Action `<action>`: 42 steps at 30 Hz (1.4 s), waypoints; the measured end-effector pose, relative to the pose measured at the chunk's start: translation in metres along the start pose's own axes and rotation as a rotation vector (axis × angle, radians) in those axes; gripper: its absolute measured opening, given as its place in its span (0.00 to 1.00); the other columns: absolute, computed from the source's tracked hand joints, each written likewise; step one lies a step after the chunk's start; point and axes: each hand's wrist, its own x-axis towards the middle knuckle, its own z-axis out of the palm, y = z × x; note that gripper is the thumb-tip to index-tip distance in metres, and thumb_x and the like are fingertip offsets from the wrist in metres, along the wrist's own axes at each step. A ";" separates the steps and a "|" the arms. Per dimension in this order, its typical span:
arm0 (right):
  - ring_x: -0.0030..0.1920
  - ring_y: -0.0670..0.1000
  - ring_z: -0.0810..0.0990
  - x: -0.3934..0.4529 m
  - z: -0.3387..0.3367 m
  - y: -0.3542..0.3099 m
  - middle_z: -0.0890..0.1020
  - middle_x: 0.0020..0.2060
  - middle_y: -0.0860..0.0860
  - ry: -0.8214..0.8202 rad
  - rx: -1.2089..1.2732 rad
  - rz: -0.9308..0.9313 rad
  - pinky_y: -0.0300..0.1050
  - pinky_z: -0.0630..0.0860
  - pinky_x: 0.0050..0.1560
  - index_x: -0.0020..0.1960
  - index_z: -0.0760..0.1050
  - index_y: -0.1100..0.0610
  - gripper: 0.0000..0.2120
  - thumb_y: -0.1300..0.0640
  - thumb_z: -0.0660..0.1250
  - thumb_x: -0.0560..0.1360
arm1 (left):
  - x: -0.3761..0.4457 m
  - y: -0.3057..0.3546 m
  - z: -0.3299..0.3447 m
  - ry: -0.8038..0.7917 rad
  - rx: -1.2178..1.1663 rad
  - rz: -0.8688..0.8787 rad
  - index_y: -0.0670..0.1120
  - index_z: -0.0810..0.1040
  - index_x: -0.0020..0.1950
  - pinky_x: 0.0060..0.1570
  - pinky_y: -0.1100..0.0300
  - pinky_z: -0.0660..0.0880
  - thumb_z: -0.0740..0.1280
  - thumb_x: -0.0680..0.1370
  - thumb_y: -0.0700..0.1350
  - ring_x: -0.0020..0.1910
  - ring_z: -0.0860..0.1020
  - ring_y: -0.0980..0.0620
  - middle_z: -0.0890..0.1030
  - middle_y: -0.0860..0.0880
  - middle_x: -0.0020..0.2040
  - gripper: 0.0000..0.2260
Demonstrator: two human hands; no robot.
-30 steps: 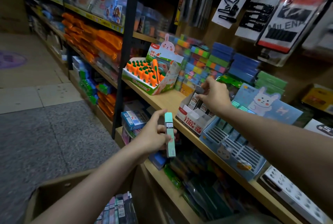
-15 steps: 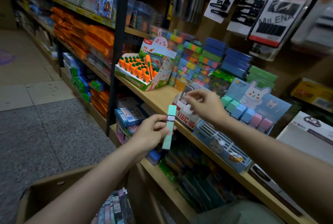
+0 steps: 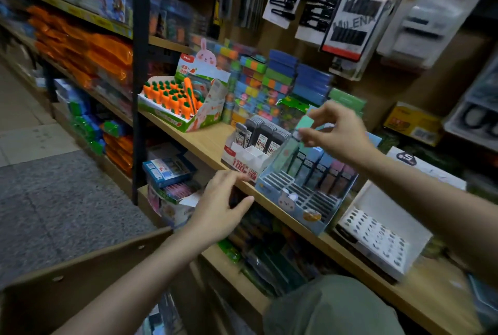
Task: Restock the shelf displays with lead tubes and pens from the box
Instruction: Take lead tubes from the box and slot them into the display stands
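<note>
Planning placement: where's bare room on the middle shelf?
Bare wood on the shelf between the carrot box and the white lead box. The blue tray has open front slots. Behind, the eraser stacks are packed tight.

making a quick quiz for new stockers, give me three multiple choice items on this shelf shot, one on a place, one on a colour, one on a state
1. Where is the blue rabbit display tray?
A. on the floor
B. on the wooden shelf, right of the white lead box
C. hanging from a hook

2. What colour is the tube pinched by the right hand?
A. mint green
B. red
C. black

3. What is the left hand doing?
A. gripping a pen
B. holding a box flap
C. open, holding nothing

Answers: 1 B, it stands at the shelf edge beside the white lead box. 2 A, its body is pale green. 3 C, its fingers are spread and hold nothing.
</note>
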 end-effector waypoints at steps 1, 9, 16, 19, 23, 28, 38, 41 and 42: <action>0.35 0.45 0.84 0.002 -0.007 0.006 0.84 0.41 0.49 0.035 -0.071 -0.017 0.46 0.83 0.42 0.46 0.74 0.51 0.12 0.55 0.77 0.70 | 0.001 0.002 0.008 0.011 0.032 0.030 0.53 0.72 0.65 0.62 0.60 0.68 0.69 0.76 0.52 0.65 0.67 0.57 0.67 0.57 0.62 0.18; 0.39 0.48 0.81 0.011 0.004 0.027 0.81 0.37 0.49 0.016 -0.310 -0.164 0.48 0.80 0.43 0.47 0.74 0.55 0.11 0.55 0.76 0.71 | 0.041 0.016 0.056 0.100 0.107 -0.061 0.50 0.59 0.75 0.71 0.48 0.63 0.68 0.70 0.67 0.75 0.55 0.52 0.54 0.56 0.74 0.41; 0.40 0.52 0.80 0.018 0.018 0.037 0.79 0.36 0.47 0.026 -0.358 -0.158 0.53 0.79 0.43 0.45 0.72 0.52 0.11 0.53 0.75 0.72 | 0.045 0.010 0.065 0.127 0.129 -0.054 0.53 0.59 0.75 0.70 0.42 0.64 0.67 0.68 0.71 0.77 0.51 0.53 0.45 0.63 0.76 0.42; 0.41 0.52 0.81 0.017 0.024 0.042 0.79 0.36 0.46 0.009 -0.363 -0.127 0.53 0.79 0.47 0.45 0.73 0.51 0.10 0.51 0.74 0.72 | 0.044 0.009 0.066 0.138 0.108 -0.048 0.54 0.59 0.75 0.70 0.41 0.64 0.69 0.67 0.70 0.77 0.50 0.53 0.45 0.64 0.76 0.42; 0.44 0.53 0.81 0.016 0.032 0.044 0.81 0.38 0.47 0.021 -0.377 -0.086 0.55 0.76 0.54 0.44 0.73 0.49 0.09 0.50 0.74 0.72 | 0.044 0.008 0.068 0.149 0.099 -0.043 0.55 0.60 0.74 0.70 0.42 0.64 0.69 0.67 0.69 0.77 0.51 0.53 0.46 0.64 0.76 0.41; 0.49 0.53 0.79 0.014 0.039 0.047 0.83 0.41 0.46 0.067 -0.453 -0.050 0.52 0.68 0.58 0.45 0.75 0.49 0.07 0.47 0.72 0.73 | 0.045 0.007 0.068 0.149 0.094 -0.043 0.55 0.60 0.73 0.70 0.42 0.64 0.70 0.67 0.69 0.77 0.51 0.54 0.46 0.63 0.76 0.40; 0.53 0.54 0.73 0.008 0.044 0.050 0.74 0.49 0.51 0.134 -0.550 -0.082 0.52 0.67 0.57 0.52 0.82 0.54 0.14 0.47 0.74 0.71 | 0.044 0.008 0.068 0.136 0.123 -0.046 0.55 0.59 0.73 0.70 0.43 0.65 0.69 0.68 0.69 0.77 0.51 0.53 0.45 0.62 0.77 0.40; 0.55 0.53 0.73 0.003 0.042 0.051 0.72 0.51 0.50 0.114 -0.549 -0.087 0.51 0.66 0.56 0.59 0.80 0.52 0.18 0.46 0.72 0.72 | 0.042 0.010 0.065 0.120 0.138 -0.028 0.55 0.57 0.76 0.71 0.45 0.64 0.69 0.68 0.68 0.78 0.49 0.54 0.43 0.62 0.78 0.41; 0.55 0.53 0.73 0.000 0.041 0.051 0.72 0.51 0.50 0.104 -0.541 -0.090 0.52 0.66 0.56 0.62 0.79 0.52 0.19 0.46 0.71 0.73 | 0.040 0.009 0.064 0.114 0.130 -0.017 0.56 0.55 0.77 0.72 0.48 0.63 0.69 0.69 0.68 0.78 0.48 0.55 0.42 0.62 0.78 0.42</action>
